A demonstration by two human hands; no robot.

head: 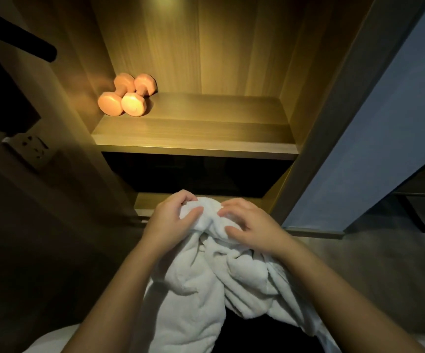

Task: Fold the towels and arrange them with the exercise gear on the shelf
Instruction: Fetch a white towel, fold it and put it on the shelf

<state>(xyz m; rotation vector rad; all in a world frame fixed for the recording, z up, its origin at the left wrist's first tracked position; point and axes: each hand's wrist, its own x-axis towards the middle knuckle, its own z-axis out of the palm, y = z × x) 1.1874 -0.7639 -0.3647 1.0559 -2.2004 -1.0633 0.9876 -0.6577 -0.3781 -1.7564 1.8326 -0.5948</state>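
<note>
A crumpled white towel (pixel 206 271) hangs bunched in front of me, below the shelf. My left hand (pixel 170 220) grips its upper edge on the left, fingers curled over the cloth. My right hand (pixel 249 225) holds the same bunched edge on the right, fingers bent into the fabric. Two pink dumbbells (pixel 127 95) lie side by side at the back left of the lit wooden shelf (pixel 206 133). The hands are well below and in front of that shelf board.
The shelf sits in a wooden cabinet with side walls (pixel 316 98). A lower board (pixel 150 202) shows just behind the hands. A wall socket (pixel 31 146) and a dark bar (pixel 17 36) are on the left. A blue wall (pixel 384 136) rises on the right.
</note>
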